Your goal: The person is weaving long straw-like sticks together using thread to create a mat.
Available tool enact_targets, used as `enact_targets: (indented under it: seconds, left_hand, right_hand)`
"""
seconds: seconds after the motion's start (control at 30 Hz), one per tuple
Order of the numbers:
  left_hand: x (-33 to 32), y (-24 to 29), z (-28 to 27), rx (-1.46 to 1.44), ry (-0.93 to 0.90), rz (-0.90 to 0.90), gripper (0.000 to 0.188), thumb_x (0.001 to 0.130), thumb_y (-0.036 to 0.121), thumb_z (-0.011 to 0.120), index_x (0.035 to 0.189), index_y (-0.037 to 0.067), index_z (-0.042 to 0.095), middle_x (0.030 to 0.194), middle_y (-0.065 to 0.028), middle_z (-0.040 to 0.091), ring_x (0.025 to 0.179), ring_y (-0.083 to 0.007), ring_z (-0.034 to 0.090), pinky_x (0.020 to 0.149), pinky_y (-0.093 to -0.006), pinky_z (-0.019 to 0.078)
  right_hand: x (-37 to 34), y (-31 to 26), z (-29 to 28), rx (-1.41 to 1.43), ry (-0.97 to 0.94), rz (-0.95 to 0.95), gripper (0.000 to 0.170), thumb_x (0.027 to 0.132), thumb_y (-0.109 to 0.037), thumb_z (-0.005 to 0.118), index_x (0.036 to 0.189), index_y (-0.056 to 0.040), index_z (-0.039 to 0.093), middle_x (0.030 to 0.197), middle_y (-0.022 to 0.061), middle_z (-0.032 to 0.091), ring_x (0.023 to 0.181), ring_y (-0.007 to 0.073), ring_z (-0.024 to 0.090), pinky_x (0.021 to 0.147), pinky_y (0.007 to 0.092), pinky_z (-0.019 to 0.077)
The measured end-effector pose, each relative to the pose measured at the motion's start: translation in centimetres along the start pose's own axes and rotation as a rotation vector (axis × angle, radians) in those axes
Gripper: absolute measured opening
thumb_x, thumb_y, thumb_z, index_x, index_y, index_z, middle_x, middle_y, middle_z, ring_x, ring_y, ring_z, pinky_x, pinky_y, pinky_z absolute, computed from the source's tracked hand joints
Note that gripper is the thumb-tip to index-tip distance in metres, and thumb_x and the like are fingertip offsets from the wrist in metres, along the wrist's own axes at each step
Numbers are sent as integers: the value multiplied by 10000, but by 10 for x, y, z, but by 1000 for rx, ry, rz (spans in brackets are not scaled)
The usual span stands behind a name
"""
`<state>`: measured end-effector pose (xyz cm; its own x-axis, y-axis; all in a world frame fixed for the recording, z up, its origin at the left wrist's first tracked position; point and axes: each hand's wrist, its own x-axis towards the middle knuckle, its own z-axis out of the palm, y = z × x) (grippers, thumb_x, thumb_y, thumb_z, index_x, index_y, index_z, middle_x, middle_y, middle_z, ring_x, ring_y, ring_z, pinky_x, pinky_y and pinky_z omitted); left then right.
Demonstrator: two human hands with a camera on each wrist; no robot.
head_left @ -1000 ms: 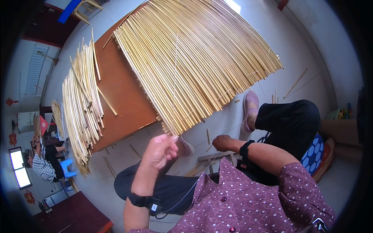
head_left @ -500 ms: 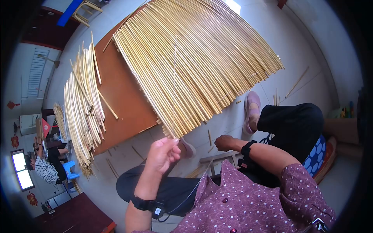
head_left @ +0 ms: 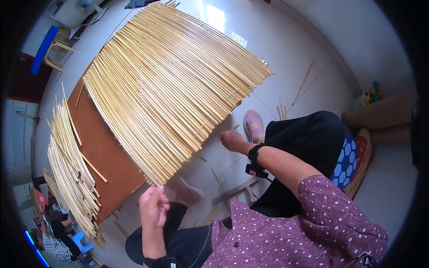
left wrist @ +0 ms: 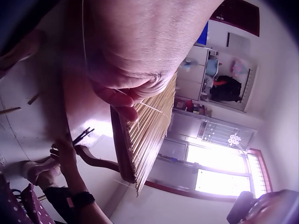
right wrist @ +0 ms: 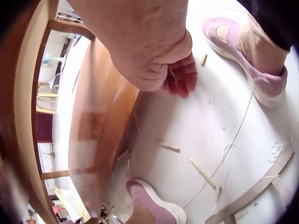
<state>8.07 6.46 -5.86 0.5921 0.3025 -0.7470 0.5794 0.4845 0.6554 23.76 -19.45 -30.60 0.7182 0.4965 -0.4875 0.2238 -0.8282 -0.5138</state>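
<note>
In the head view a mat of straight yellow stalks (head_left: pixel 165 85) lies over a brown table (head_left: pixel 127 178). At its near left corner my left hand (head_left: pixel 153 207) pinches a thin white thread between thumb and forefinger. The thread (left wrist: pixel 152 108) runs from the fingers over the stalks in the left wrist view. My right hand (head_left: pixel 232 140) is below the mat's near edge, apart from it. In the right wrist view its fingers (right wrist: pixel 187 77) curl loosely beside the table, with nothing seen in them.
A pile of loose stalks (head_left: pixel 71 165) lies on the table's left side. Cut bits of stalk (right wrist: pixel 203 173) are scattered on the floor around my shoes (right wrist: pixel 156 205). A low wooden stool (head_left: pixel 234 190) stands before me. Another person (head_left: pixel 56 245) sits at the far left.
The head view has turned, so the mat appears farther left and lower. My right hand has moved forward toward the mat's near edge. The left hand keeps its pinch at the corner.
</note>
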Motion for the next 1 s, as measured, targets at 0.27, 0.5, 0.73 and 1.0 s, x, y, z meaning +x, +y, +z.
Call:
enact_targets:
  seconds: [0.27, 0.5, 0.73, 1.0]
  left_hand:
    - [2, -3, -4, -12, 14, -30, 96, 907, 99, 590, 845, 61, 528, 560, -32, 574, 369, -100, 491, 356, -185, 411]
    - [1, -2, -3, -62, 9, -68, 136, 864, 102, 650, 824, 16, 552, 578, -86, 598, 394, -139, 534, 369, -205, 438]
    - [0, 4, -2, -58, -32, -113, 112, 894, 108, 615, 853, 24, 554, 580, -57, 603, 397, -111, 540, 362, -192, 424]
    - [4, -2, -6, -51, -97, -80, 122, 902, 137, 617, 847, 50, 552, 605, -43, 602, 430, -105, 550, 389, -187, 420]
  right_hand:
    - [17, 8, -59, 285, 485, 327, 114, 832, -156, 554, 902, -81, 604, 845, 193, 652, 828, 404, 637, 694, 472, 502]
    - [113, 99, 55, -357, 1071, -455, 291, 879, -116, 467, 1137, -70, 592, 836, 85, 680, 658, 253, 676, 531, 352, 540]
    - [66, 80, 9, -229, 453, -300, 281, 843, -118, 532, 1102, -40, 608, 833, 91, 689, 636, 228, 678, 516, 341, 540]
    - [7, -15, -87, -214, -59, -297, 284, 807, -121, 596, 1067, -10, 625, 831, 98, 698, 615, 203, 679, 502, 331, 541]
